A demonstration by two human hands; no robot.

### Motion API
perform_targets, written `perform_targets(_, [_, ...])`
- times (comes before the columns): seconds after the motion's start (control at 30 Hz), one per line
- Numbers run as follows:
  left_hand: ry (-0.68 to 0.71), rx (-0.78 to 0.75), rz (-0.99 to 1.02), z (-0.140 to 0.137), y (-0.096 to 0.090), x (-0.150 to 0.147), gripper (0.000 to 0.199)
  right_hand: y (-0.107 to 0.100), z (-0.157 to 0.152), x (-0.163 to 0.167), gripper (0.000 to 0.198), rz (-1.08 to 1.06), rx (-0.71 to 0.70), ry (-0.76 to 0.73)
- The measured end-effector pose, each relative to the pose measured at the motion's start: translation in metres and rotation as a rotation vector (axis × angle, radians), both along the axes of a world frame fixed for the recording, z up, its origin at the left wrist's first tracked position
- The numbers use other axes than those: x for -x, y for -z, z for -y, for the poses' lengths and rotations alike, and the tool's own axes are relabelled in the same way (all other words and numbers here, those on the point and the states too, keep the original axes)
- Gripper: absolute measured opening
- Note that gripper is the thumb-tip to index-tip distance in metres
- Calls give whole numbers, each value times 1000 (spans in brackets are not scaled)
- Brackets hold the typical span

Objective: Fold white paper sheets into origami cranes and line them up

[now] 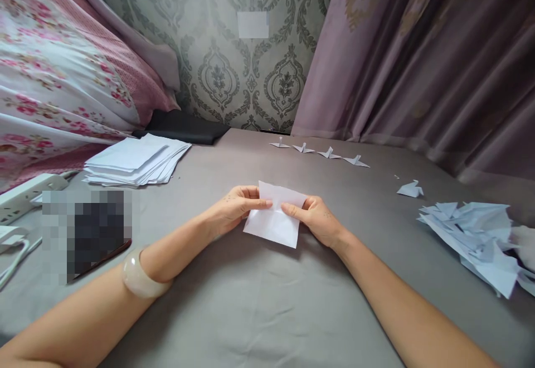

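Note:
A small white sheet of paper (276,228) with faint creases is held up just over the grey cloth surface, slightly tilted. My left hand (234,207) pinches its left side, thumb lying on the front and fingers behind. On the right side my right hand (320,218) grips it the same way, its thumb close to the left one. The fingers behind the paper are mostly hidden. A pale bangle (144,276) circles my left forearm.
A stack of white paper (137,159) lies back left, near a black folded item (184,125). Several folded paper birds (328,153) stand in a row at the back; another paper bird (412,189) sits right, by a crumpled paper pile (472,234). A power strip (31,195) lies far left.

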State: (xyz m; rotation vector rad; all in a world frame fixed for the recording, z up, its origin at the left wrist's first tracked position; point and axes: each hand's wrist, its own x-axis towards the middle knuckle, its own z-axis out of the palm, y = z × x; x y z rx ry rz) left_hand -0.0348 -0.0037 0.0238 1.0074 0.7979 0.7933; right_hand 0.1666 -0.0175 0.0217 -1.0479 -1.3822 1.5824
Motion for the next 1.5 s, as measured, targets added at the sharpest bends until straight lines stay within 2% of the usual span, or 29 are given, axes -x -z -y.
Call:
perform_targets(0.13, [-67, 36, -12, -3, 0, 1, 27, 6, -3, -4, 32, -29, 28, 21])
perform_targets(0.37, [-40, 46, -15, -9, 5, 7, 28, 9, -6, -9, 35, -51, 67, 28])
perform_targets(0.63, [-51, 33, -21, -7, 3, 6, 29, 10, -6, -11, 33, -12, 18, 35])
perform_targets(0.77, [-10, -39, -67, -7, 2, 9, 27, 4, -7, -13, 33, 26, -16, 28])
perform_targets(0.93, [105, -128, -148, -7, 1, 13, 38, -4, -10, -17, 35, 86, -38, 16])
perform_targets(1.1, [117, -185, -245, -4, -6, 11, 35, -17, -10, -21, 32, 162, -66, -59])
perform_targets(1.27, [179, -380, -212, -2, -8, 8, 33, -29, -9, -25, 26, 240, -127, -213])
perform_targets(1.37, [105, -611, -407, -1, -5, 7, 28, -28, -7, -25, 19, 334, -228, -178])
perform_targets(1.43, [-41, -894, -621, -1, -4, 7, 26, -27, -4, -25, 14, 450, -414, -74])
perform_targets(1.5, [-154, -1196, -798, 1, -3, 7, 24, -24, 2, -27, 13, 588, -699, 25])
